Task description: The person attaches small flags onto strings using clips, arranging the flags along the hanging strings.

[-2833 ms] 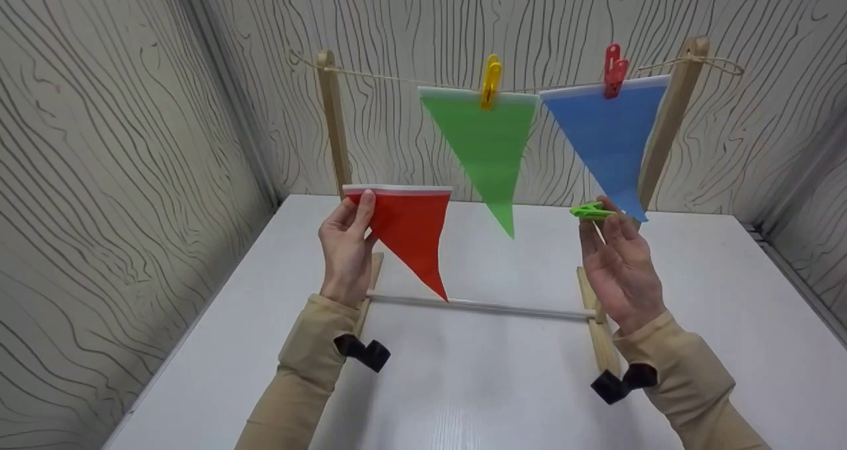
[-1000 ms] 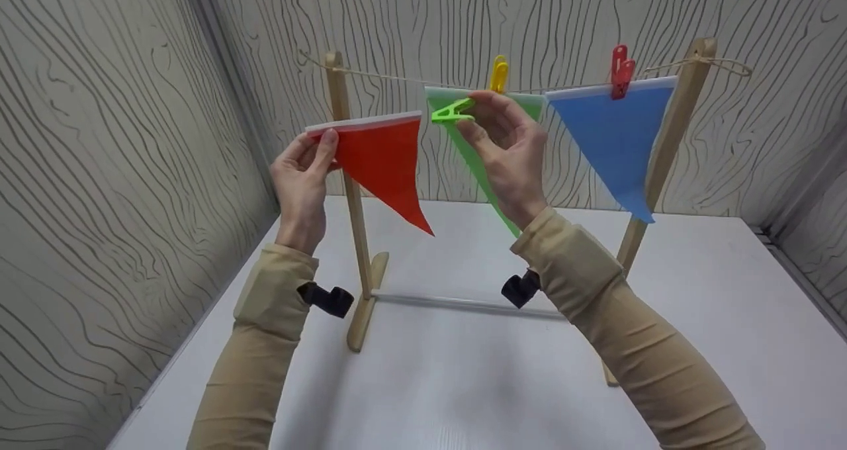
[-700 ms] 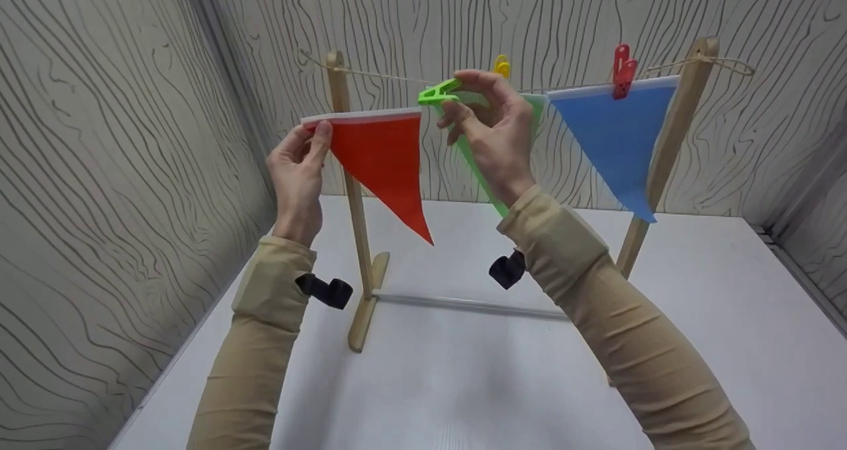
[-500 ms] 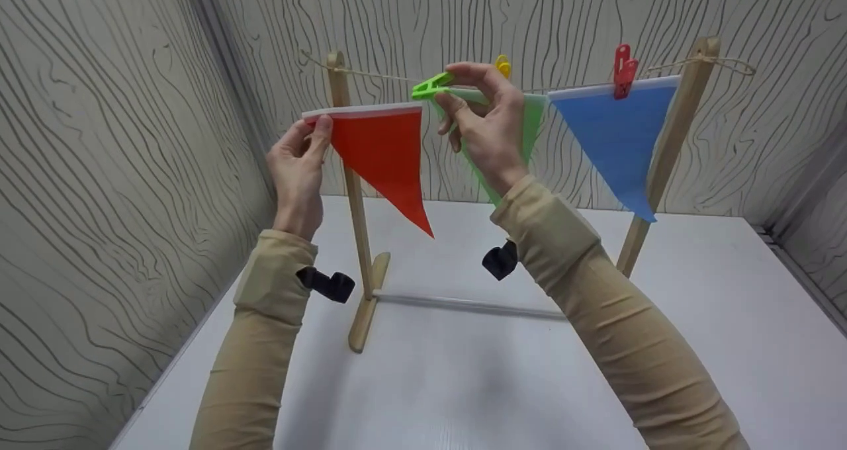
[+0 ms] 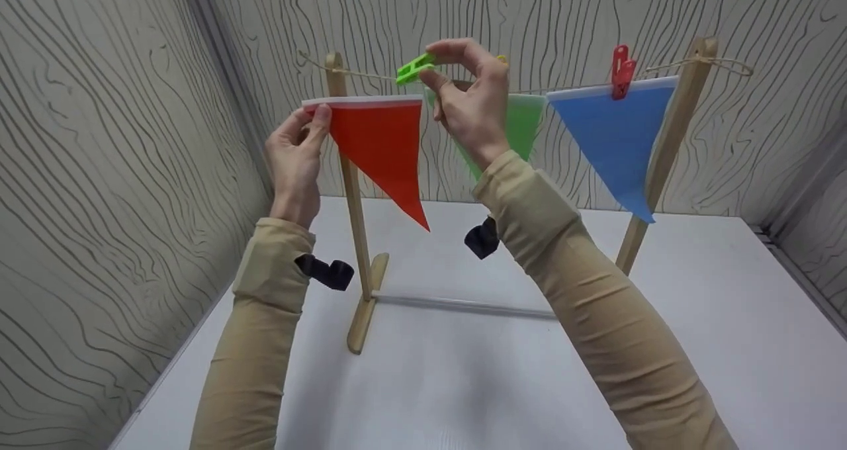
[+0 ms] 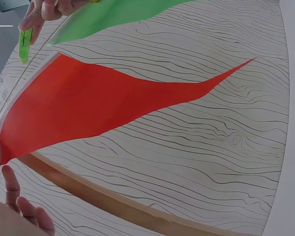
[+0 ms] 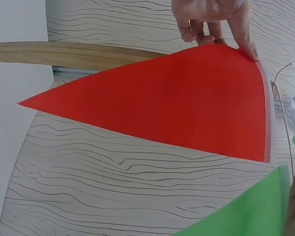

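My left hand (image 5: pixel 296 162) pinches a red pennant (image 5: pixel 384 135) by the left end of its white top edge, the point hanging down. That edge sits slightly below the string (image 5: pixel 370 75), near the left post. Between thumb and fingertips, my right hand (image 5: pixel 473 99) grips a green clothespin (image 5: pixel 415 69) just above the red pennant's right end. In the left wrist view the clothespin (image 6: pixel 24 45) is beside the string. Behind my right hand hangs a green pennant (image 5: pixel 526 122), partly hidden along with its yellow clothespin (image 5: pixel 503 59).
A blue pennant (image 5: pixel 619 142) hangs at the right under a red clothespin (image 5: pixel 622 73). The string is tied between a left wooden post (image 5: pixel 354 218) and a right wooden post (image 5: pixel 675 132). A thin white rod (image 5: pixel 463 304) joins the stand's feet above the white table (image 5: pixel 410 390).
Both hands have risen from low over the table to the string. My left hand has brought the red pennant up beside the left post; my right hand has carried the green clothespin leftward and up.
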The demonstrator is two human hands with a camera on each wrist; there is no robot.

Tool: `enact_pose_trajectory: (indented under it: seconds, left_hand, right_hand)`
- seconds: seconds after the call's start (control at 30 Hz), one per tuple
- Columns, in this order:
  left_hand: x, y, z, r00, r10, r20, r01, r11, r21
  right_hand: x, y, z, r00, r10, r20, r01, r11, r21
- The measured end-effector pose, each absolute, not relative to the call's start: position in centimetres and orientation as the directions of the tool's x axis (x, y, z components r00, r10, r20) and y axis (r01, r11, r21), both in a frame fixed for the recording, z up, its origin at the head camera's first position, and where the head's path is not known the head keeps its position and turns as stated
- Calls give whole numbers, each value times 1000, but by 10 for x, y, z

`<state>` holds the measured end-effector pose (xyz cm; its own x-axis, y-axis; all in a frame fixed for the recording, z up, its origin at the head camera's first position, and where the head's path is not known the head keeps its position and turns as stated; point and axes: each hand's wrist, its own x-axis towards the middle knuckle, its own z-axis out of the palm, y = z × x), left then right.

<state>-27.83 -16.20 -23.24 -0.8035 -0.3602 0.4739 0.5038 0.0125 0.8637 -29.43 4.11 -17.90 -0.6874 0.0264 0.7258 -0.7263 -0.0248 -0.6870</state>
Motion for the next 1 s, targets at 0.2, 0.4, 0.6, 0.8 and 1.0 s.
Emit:
enact_pose_trajectory:
  seconds: [0.2,0.4,0.6,0.8,1.0]
  left_hand:
    - [-281,-163,-228,-802,-364,474,506,9,862]
    - [-283,-163,-225,-806,-369,463,495,7,869]
    - [-284,-162,-223,-803,-381,458,486,25,873]
    - [-284,-162,-223,-801,-374,468,489,44,871]
    - [-285,-161,-221,-799,-375,470,490,47,870]
  right_hand:
    - [-294,35,-165,-703,-28,711,-709,109,-697]
    - [-293,29,-154,-714,-113,691,-697,213,-685]
    - [-294,24,-149,-740,-180,648,-670,288,-684]
    - [-295,22,-143,-748,-241,618,-660,368,-655]
    - [-296,20,-139,-751,-285,596,-657,415,-629]
